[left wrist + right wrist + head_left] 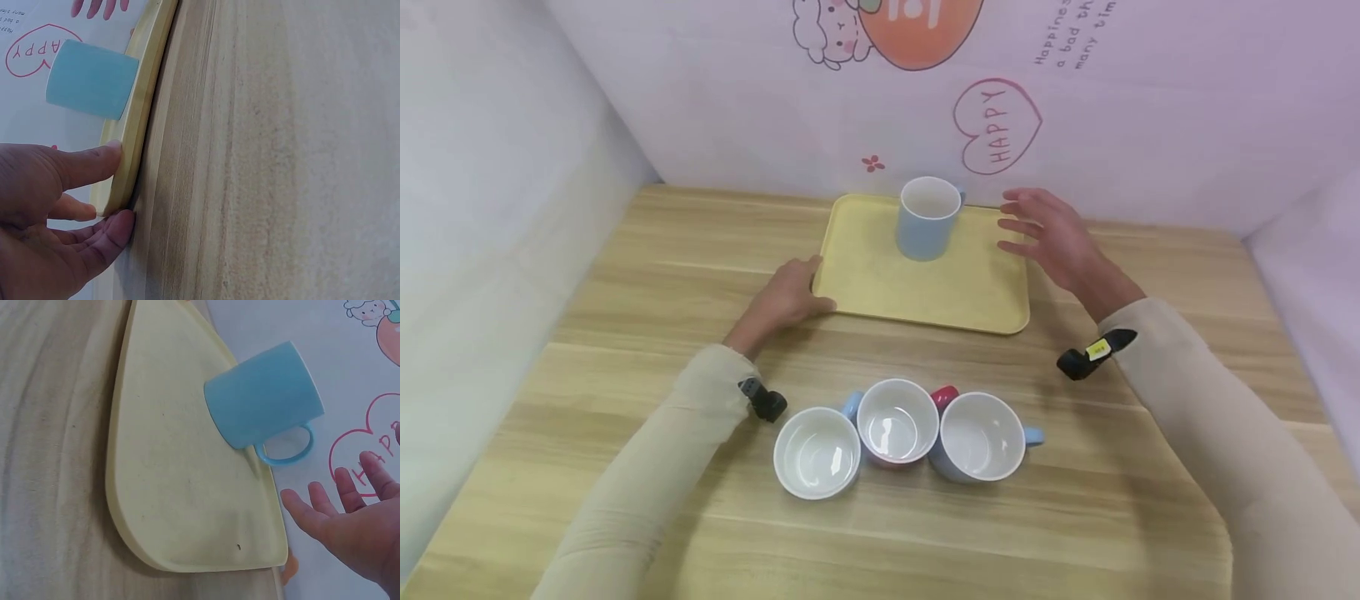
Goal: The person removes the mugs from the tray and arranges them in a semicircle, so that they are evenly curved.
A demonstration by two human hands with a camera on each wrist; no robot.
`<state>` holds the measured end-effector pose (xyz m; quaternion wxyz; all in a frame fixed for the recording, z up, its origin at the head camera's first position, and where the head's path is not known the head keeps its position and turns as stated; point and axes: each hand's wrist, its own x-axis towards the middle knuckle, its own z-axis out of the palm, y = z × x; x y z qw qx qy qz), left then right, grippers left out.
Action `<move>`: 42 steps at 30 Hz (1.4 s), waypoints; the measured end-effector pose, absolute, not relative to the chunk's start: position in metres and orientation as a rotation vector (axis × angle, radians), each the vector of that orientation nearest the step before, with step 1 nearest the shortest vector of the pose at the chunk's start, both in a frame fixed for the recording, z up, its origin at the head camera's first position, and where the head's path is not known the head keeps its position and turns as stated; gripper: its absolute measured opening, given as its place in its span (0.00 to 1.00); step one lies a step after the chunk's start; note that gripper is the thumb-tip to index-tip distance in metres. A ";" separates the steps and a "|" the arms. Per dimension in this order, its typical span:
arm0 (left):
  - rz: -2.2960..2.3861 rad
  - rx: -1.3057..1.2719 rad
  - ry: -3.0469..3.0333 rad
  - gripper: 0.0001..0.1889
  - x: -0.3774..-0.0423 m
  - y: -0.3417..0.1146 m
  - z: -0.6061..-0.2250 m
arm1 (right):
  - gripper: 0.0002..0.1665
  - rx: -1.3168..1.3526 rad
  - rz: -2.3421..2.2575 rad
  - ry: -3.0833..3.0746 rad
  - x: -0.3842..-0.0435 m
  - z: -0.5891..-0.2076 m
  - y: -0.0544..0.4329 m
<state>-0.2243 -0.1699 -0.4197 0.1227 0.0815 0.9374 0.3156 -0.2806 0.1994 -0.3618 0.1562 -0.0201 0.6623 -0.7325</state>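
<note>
A yellow tray (pixel 970 292) lies on the table by the back wall, and one light-blue mug (pixel 922 233) stands upright near its back edge. My left hand (pixel 786 293) pinches the tray's left end; in the left wrist view the thumb (pixel 94 165) is on the rim and the other fingertips are at its outer side. Over the tray's right end hovers my right hand (pixel 1051 237), fingers spread and holding nothing. In the right wrist view that hand (pixel 356 531) is apart from the blue mug (pixel 265 394), whose handle points towards it.
In front of the tray stand three mugs in a row: a left mug (pixel 817 454) with a blue handle, a red mug (pixel 898 421) in the middle and a blue mug (pixel 977 437) at the right. A printed white wall (pixel 737 125) rises right behind the tray.
</note>
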 end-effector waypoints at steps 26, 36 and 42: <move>0.911 0.252 2.741 0.30 -0.222 -0.168 -0.419 | 0.26 0.102 -2.049 1.894 -0.339 -0.386 0.162; 0.895 0.225 2.751 0.32 -0.214 -0.173 -0.420 | 0.18 0.039 -2.073 1.860 -0.344 -0.403 0.151; 0.930 0.274 2.752 0.29 -0.219 -0.169 -0.420 | 0.17 -0.047 -2.096 1.885 -0.349 -0.407 0.154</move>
